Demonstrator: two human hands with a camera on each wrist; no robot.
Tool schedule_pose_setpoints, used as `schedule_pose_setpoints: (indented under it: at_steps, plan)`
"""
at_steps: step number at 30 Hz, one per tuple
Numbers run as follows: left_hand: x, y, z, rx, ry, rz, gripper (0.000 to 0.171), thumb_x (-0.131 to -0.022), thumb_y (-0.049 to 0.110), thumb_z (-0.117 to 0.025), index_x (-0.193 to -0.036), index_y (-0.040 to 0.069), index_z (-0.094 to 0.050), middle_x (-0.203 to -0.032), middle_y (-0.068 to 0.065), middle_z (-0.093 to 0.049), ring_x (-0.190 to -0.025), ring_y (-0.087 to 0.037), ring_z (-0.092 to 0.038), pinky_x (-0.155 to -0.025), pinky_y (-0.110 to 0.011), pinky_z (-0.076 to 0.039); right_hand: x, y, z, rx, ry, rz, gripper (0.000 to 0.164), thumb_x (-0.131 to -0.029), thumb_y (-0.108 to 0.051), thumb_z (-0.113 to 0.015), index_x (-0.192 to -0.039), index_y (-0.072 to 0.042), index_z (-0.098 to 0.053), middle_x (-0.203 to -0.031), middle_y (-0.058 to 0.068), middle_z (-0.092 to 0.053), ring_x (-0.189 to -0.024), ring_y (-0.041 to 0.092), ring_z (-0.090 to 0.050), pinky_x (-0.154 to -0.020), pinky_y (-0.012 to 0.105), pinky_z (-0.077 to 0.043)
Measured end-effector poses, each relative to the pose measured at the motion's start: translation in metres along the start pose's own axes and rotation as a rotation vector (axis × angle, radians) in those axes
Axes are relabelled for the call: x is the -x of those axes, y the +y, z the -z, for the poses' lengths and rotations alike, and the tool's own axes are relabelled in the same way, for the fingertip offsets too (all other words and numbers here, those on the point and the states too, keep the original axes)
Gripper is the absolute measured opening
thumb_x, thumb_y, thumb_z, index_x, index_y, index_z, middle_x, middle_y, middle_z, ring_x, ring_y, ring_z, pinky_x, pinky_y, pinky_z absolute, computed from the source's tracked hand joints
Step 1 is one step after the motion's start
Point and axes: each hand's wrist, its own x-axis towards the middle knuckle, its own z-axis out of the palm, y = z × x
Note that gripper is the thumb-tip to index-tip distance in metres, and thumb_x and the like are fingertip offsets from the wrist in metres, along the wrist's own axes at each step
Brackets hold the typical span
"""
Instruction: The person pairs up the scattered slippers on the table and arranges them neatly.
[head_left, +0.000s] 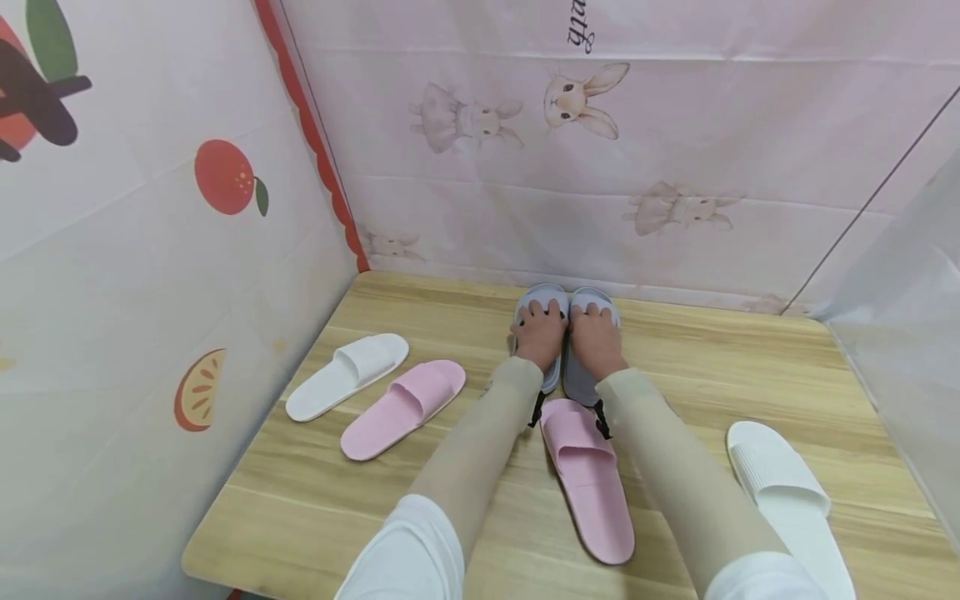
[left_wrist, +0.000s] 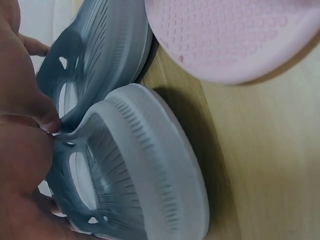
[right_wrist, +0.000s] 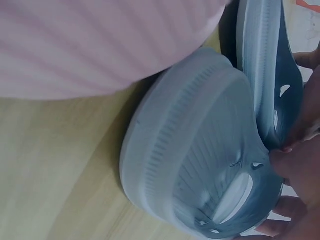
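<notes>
While the left hand (head_left: 540, 335) holds the left grey slipper (left_wrist: 160, 165), the right hand (head_left: 597, 338) grips the right grey slipper (right_wrist: 172, 145)

Clock directions are read in the head view, outward from the grey pair. Each hand is clasped over the toe half of its slipper. The pair stands side by side on the wooden table (head_left: 292, 508), toes toward twelve o'clock, near the rabbit-printed sheet (head_left: 675, 117). At six o'clock lies a pink slipper (head_left: 592, 493), its toe just beside the grey heels. Another pink slipper (head_left: 403, 410) lies between eight and nine o'clock, with a white slipper (head_left: 347, 377) just beside it at nine. At four o'clock, another white slipper (head_left: 784, 492) is partly cut off by the lower edge of the view
</notes>
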Motion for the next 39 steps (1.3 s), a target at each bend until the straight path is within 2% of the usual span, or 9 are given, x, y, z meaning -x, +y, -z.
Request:
schedule_pose_setpoints:
  at_steps: [4, 7, 12, 14, 19, 27, 32, 39]
  plan:
    - [-0.002, -0.003, 0.002, -0.025, -0.019, -0.014, 0.045, -0.110, 0.042, -0.035, -0.146, 0.017, -0.042, -0.138, -0.019, -0.048, -0.128, -0.039, -0.049, -0.092, -0.056, -0.050, -0.001, 0.002, 0.003, 0.015, -0.026, -0.006, 0.039, -0.105, -0.023, -0.050, -0.138, -0.002, -0.055, -0.129, 0.026, -0.056, -0.115, 0.046, -0.053, -0.082, 0.062, -0.054]
    - [-0.005, -0.007, 0.003, -0.036, -0.037, -0.016, 0.044, -0.110, 0.041, -0.033, -0.147, 0.019, -0.043, -0.138, -0.016, -0.050, -0.126, -0.036, -0.051, -0.089, -0.053, -0.052, -0.001, 0.003, 0.003, 0.026, -0.045, -0.006, 0.042, -0.105, -0.027, -0.052, -0.140, -0.004, -0.053, -0.131, 0.026, -0.055, -0.119, 0.046, -0.052, -0.087, 0.063, -0.052]
    - [-0.008, -0.013, 0.007, 0.010, -0.092, -0.036, 0.045, -0.110, 0.042, -0.033, -0.148, 0.019, -0.042, -0.144, -0.018, -0.047, -0.131, -0.038, -0.047, -0.091, -0.058, -0.050, -0.001, 0.004, 0.001, 0.062, -0.038, 0.011, 0.045, -0.105, -0.031, -0.050, -0.138, -0.001, -0.052, -0.132, 0.028, -0.055, -0.124, 0.049, -0.050, -0.107, 0.065, -0.036]
    - [-0.007, -0.016, 0.011, 0.033, -0.115, -0.041, 0.048, -0.109, 0.044, -0.033, -0.150, 0.019, -0.040, -0.146, -0.019, -0.045, -0.134, -0.039, -0.045, -0.094, -0.061, -0.048, -0.001, 0.004, 0.001, 0.068, -0.029, 0.016, 0.045, -0.105, -0.030, -0.050, -0.137, 0.001, -0.052, -0.131, 0.029, -0.055, -0.126, 0.049, -0.048, -0.110, 0.065, -0.031]
    - [-0.008, -0.024, 0.015, 0.083, -0.152, -0.034, 0.054, -0.108, 0.045, -0.035, -0.157, 0.022, -0.031, -0.154, -0.018, -0.038, -0.142, -0.037, -0.037, -0.100, -0.061, -0.044, 0.000, 0.005, 0.004, 0.056, -0.043, 0.013, 0.048, -0.105, -0.034, -0.049, -0.138, 0.001, -0.049, -0.132, 0.032, -0.052, -0.127, 0.051, -0.046, -0.110, 0.066, -0.030]
    - [-0.008, -0.040, 0.023, 0.089, -0.174, -0.083, 0.064, -0.106, 0.052, -0.040, -0.160, 0.022, -0.026, -0.162, -0.016, -0.031, -0.148, -0.037, -0.028, -0.111, -0.068, -0.028, 0.001, 0.012, 0.010, 0.027, -0.062, 0.015, 0.063, -0.105, -0.045, -0.047, -0.150, -0.001, -0.040, -0.145, 0.033, -0.042, -0.137, 0.051, -0.038, -0.111, 0.066, -0.029]
    - [-0.007, -0.048, 0.025, 0.061, -0.172, -0.101, 0.066, -0.104, 0.056, -0.041, -0.160, 0.025, -0.026, -0.162, -0.015, -0.031, -0.148, -0.038, -0.029, -0.112, -0.071, -0.024, 0.007, 0.013, 0.015, 0.027, -0.066, 0.059, 0.069, -0.102, -0.049, -0.051, -0.151, -0.002, -0.039, -0.151, 0.034, -0.034, -0.138, 0.052, -0.036, -0.112, 0.066, -0.029]
    - [-0.002, -0.055, 0.027, 0.017, -0.163, -0.147, 0.066, -0.104, 0.059, -0.037, -0.161, 0.028, -0.024, -0.164, -0.014, -0.028, -0.150, -0.038, -0.025, -0.114, -0.072, -0.020, 0.018, 0.016, 0.018, 0.011, -0.023, 0.091, 0.072, -0.099, -0.051, -0.056, -0.151, -0.003, -0.041, -0.157, 0.035, -0.027, -0.139, 0.054, -0.035, -0.114, 0.067, -0.026]
